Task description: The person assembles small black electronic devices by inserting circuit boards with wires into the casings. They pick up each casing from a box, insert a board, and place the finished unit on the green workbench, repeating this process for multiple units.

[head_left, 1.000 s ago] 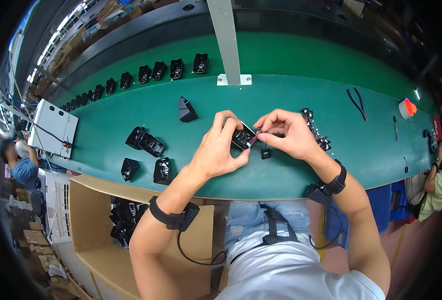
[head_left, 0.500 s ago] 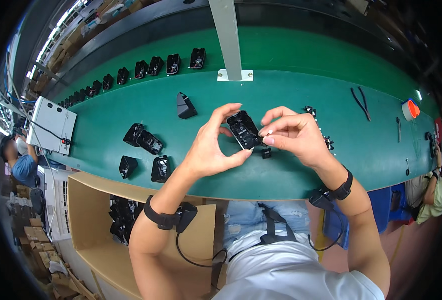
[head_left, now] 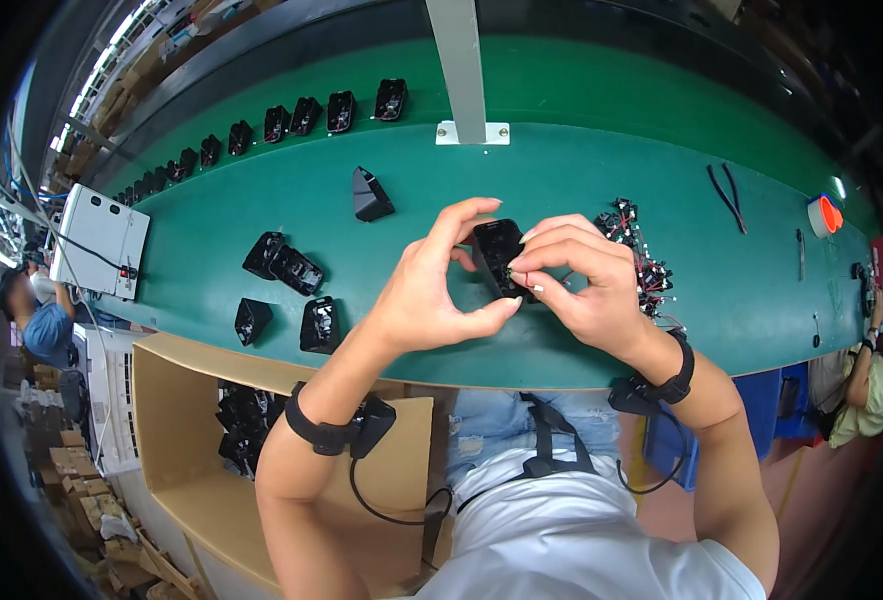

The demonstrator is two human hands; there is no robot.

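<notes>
My left hand (head_left: 432,285) is curled round a black plastic housing (head_left: 497,243), thumb at its near end and fingers at its far side. The housing is an open shell and its dark hollow faces up. Over its near right edge, my right hand (head_left: 587,275) pinches a thin wire with a bit of red showing at the fingertips; the fingers hide most of it. Just beyond the right hand lies a pile of small black wired parts (head_left: 652,270) with red and black leads and white plugs.
Several black housings (head_left: 320,325) lie on the green bench (head_left: 442,360) to the left; a row of others (head_left: 340,112) lines its back. A grey post (head_left: 457,70) rises mid-bench. Pliers (head_left: 728,198) and an orange-and-white roll (head_left: 825,215) lie right. An open carton (head_left: 182,440) stands below left.
My right hand has shifted slightly left and closer over the housing, which is tilted differently in my left hand. More of the wired pile shows beside the right hand.
</notes>
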